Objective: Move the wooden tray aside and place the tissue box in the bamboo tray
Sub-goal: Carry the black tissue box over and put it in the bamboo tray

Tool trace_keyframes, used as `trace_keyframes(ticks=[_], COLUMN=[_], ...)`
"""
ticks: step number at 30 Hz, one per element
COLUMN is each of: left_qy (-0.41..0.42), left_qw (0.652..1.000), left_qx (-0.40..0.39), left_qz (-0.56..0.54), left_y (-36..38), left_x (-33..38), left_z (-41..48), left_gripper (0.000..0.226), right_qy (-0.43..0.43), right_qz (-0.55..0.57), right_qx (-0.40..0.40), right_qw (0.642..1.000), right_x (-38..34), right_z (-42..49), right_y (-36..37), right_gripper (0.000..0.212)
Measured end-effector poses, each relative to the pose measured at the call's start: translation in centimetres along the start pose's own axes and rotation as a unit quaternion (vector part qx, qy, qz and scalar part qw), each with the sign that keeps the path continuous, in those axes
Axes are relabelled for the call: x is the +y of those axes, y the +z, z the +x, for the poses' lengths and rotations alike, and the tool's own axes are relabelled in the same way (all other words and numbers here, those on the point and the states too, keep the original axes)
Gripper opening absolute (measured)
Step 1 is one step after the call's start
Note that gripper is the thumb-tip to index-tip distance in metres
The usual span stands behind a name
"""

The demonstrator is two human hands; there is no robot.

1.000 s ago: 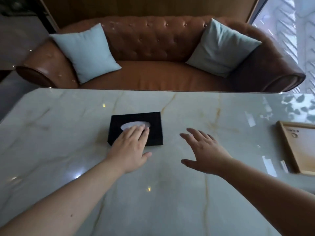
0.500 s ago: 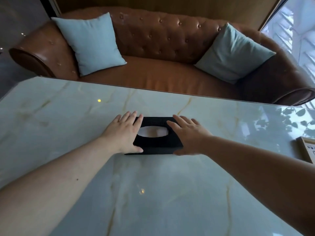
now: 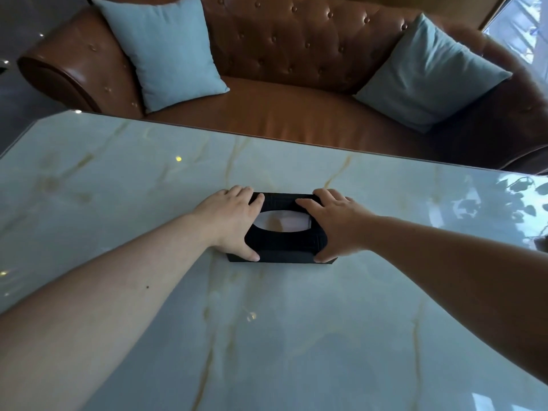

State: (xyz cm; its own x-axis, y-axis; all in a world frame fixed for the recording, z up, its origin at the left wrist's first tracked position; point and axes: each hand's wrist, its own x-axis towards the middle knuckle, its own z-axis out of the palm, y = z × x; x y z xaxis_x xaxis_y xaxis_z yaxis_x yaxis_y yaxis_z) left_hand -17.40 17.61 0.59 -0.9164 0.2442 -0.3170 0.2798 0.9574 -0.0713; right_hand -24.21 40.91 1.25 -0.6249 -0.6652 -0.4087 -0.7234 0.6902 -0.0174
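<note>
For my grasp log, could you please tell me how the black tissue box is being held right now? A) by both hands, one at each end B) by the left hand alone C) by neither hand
A: the left hand and the right hand each clasp one end of the tissue box on the marble table.

The tissue box [image 3: 286, 237] sits on the table [image 3: 296, 336], about midway across it and nearer its far edge. The left hand [image 3: 229, 222] clasps the box's left end, the right hand [image 3: 335, 225] its right end, thumbs on the near side, fingers over the far side. Behind the box, beyond the table's far edge, stands the sofa [image 3: 296, 114]. One cushion [image 3: 166, 48] leans on the sofa behind and left of the box, another cushion [image 3: 430, 72] behind and right.
</note>
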Motion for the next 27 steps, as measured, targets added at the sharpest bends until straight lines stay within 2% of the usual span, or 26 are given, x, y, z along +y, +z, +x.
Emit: trace_keyframes(ticks=[5, 14, 21, 27], left_qy=[0.020, 0.022, 0.039, 0.082], left_qw=[0.999, 0.999, 0.998, 0.995], left_qx=[0.020, 0.025, 0.039, 0.047], left_qz=[-0.016, -0.004, 0.012, 0.025], left_y=[0.1, -2.6, -6.1, -10.1], left_x=[3.3, 13.7, 23.3, 31.9], left_z=[-2.1, -4.3, -1.9, 3.5], left_gripper=[0.125, 0.122, 0.122, 0.123], right_qy=[-0.008, -0.019, -0.002, 0.053], right_qz=[0.015, 0.017, 0.025, 0.043], right_qx=[0.006, 0.039, 0.071, 0.074], right_qw=[1.000, 0.999, 0.997, 0.995], right_x=[0.7, 4.8, 11.9, 19.7], right_z=[-4.1, -14.1, -22.2, -29.1], right_y=[1.9, 4.8, 6.4, 7.7], right_gripper=[0.119, 0.118, 0.112, 0.112])
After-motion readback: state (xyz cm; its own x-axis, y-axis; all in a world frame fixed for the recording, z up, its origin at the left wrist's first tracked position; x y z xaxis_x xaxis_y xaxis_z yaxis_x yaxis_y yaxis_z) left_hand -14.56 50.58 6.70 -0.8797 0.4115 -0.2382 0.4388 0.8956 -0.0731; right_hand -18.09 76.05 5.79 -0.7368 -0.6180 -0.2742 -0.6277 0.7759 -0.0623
